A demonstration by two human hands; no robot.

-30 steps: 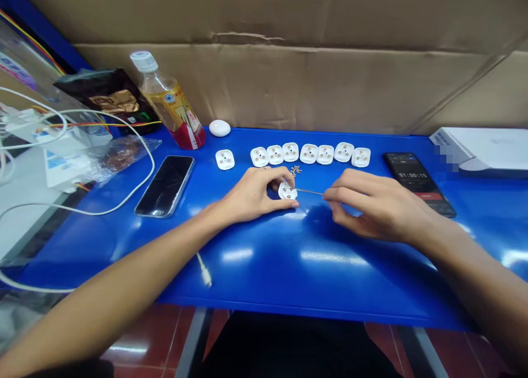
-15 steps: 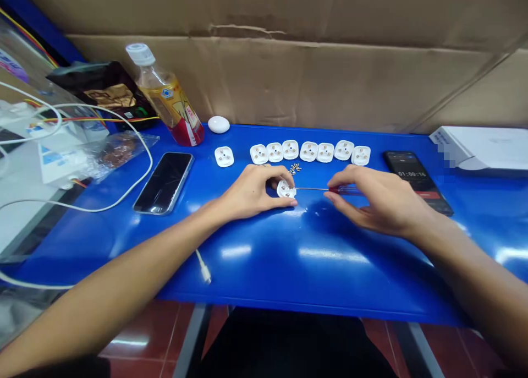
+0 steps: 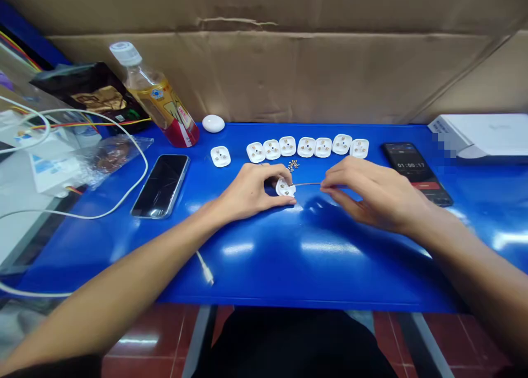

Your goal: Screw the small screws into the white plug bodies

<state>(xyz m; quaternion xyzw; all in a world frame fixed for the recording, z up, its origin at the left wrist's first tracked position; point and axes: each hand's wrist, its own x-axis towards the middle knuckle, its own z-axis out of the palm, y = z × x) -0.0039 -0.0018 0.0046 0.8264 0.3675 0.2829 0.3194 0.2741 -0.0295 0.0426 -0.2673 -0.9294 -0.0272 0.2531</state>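
My left hand (image 3: 258,188) is closed around a small white plug housing (image 3: 284,189) with metal pieces inside, its thumb and fingers on opposite sides. From the right, my right hand (image 3: 363,193) grips a screwdriver (image 3: 307,184); the thin shaft points left and its tip meets the housing's upper right edge. The handle is mostly hidden by my fingers. Just behind the held housing lies a small heap of brass-coloured screws (image 3: 292,165). Several similar white housings (image 3: 306,147) stand in a row farther back, with one more housing (image 3: 220,156) apart on the left.
Left of my hands are a dark phone (image 3: 160,186), a drink bottle (image 3: 165,103), a white cable (image 3: 206,270) and a white egg-shaped object (image 3: 213,123). On the right lie a phone with a timer (image 3: 416,174) and a white box (image 3: 482,138). Cardboard (image 3: 289,75) lines the back.
My right fingers have shifted slightly along the screwdriver, now covering its red handle part. The left hand keeps hold of the plug housing. The whole view has shifted a little.
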